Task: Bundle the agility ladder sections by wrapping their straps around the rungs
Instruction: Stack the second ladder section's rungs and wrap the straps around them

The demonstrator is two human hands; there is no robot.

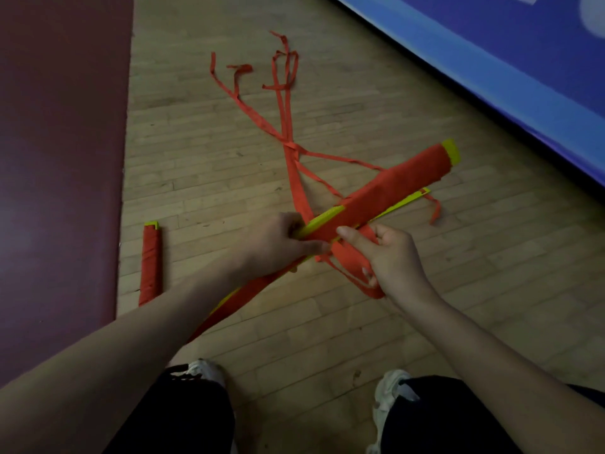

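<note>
A stack of yellow-green ladder rungs (322, 221) slants from lower left to upper right above the wooden floor. Its upper half is wound in red strap (402, 180). My left hand (278, 245) grips the stack near its middle. My right hand (389, 257) holds a loop of red strap under the stack, thumb pressed against the wrapped part. Loose red strap ends (281, 90) trail away over the floor. A finished bundle (150, 263), fully wound in red, lies on the floor at the left.
A dark red mat (59, 158) covers the floor on the left, its edge right beside the finished bundle. A blue padded wall or mat (491, 70) runs diagonally at the upper right. My two shoes (206, 371) stand at the bottom of the view.
</note>
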